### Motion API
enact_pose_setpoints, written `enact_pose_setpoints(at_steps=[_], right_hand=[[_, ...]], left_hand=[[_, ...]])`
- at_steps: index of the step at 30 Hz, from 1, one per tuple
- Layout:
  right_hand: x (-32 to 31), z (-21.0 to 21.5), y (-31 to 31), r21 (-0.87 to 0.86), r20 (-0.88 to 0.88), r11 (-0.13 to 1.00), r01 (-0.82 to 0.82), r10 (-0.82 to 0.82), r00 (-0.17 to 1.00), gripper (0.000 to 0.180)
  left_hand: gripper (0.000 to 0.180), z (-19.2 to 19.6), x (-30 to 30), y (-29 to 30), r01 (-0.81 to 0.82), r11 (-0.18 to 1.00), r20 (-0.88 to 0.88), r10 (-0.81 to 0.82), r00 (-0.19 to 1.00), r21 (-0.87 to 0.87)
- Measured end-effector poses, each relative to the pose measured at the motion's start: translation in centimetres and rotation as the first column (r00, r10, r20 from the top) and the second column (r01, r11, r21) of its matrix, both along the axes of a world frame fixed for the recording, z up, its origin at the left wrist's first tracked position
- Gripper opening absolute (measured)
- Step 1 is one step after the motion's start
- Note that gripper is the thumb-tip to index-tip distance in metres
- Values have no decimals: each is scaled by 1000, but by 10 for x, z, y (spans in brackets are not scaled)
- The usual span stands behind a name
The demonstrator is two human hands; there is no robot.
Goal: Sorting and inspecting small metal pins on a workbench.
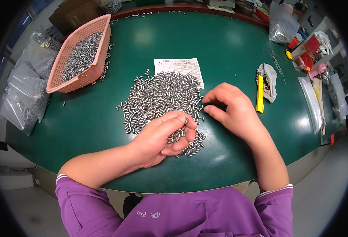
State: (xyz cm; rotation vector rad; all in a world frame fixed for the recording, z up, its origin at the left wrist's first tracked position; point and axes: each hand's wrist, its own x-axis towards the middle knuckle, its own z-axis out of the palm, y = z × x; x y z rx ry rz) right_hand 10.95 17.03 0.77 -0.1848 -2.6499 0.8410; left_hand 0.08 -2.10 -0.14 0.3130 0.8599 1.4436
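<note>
Green tabletop (229, 51) fills the view. Far left, clear bags (25, 94) of small metal parts lie beside a pink basket (99, 59) holding more of them. In the middle, a heap of metal pins (162, 98) partly covers a printed paper sheet (180, 67). At its near edge, the left hand (164, 136) cups a few pins and pinches one at the fingertips. The right hand (233, 108) rests just beside the heap, fingers curled, holding nothing visible. Further right lies a yellow knife (260, 94).

Shiny metal pins (162, 96), matt green tabletop (229, 51)
</note>
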Motion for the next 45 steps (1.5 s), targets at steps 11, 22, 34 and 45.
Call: enact_pose_setpoints(at_steps=[11, 22, 34, 45], right_hand=[[-3, -5, -4, 124, -47, 992, -12, 18, 999, 12], [0, 9, -16, -175, -201, 948, -267, 231, 952, 11], [6, 8, -6, 106, 123, 975, -193, 180, 976, 15], [1, 10, -19, -384, -100, 866, -320, 305, 947, 7]], left_hand=[[18, -2, 2, -1, -20, 999, -18, 21, 1000, 38], [14, 2, 5, 1, -13, 1000, -85, 12, 996, -2], [20, 2, 4, -1, -31, 999, -87, 32, 996, 9], [17, 4, 7, 0, -11, 1000, -105, 9, 994, -18]])
